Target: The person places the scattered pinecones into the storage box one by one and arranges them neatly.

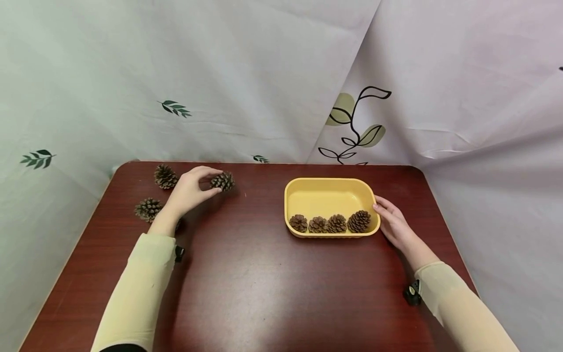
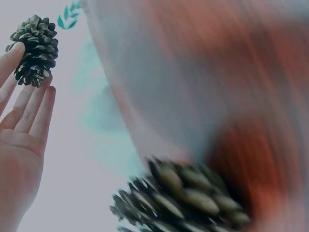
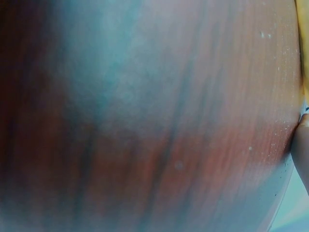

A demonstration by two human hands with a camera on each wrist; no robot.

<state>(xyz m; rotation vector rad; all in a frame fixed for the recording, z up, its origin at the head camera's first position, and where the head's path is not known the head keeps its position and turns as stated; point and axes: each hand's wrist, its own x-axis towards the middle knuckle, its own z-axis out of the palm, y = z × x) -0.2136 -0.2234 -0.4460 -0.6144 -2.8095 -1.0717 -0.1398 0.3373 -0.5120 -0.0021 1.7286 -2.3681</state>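
Note:
In the head view my left hand [image 1: 189,190] pinches a pine cone [image 1: 222,181] between thumb and fingers at the back left of the table. The left wrist view shows this pine cone [image 2: 36,50] upright, with the thumb on its side and the fingers behind and below. My right hand [image 1: 394,226] grips the right end of a yellow rectangular container [image 1: 288,208], fingertips at its rim. Several brown pine cones [image 1: 336,224] lie in a row along the container's near wall. Only a sliver of the container [image 3: 304,43] shows in the right wrist view.
Two more pine cones, one at the back [image 1: 165,176] and one nearer [image 1: 148,209], lie left of my left hand. Something dark is mostly hidden behind the left wrist. The dark red table [image 1: 264,283] meets a pale leaf-patterned cloth [image 1: 246,98] at its back edge.

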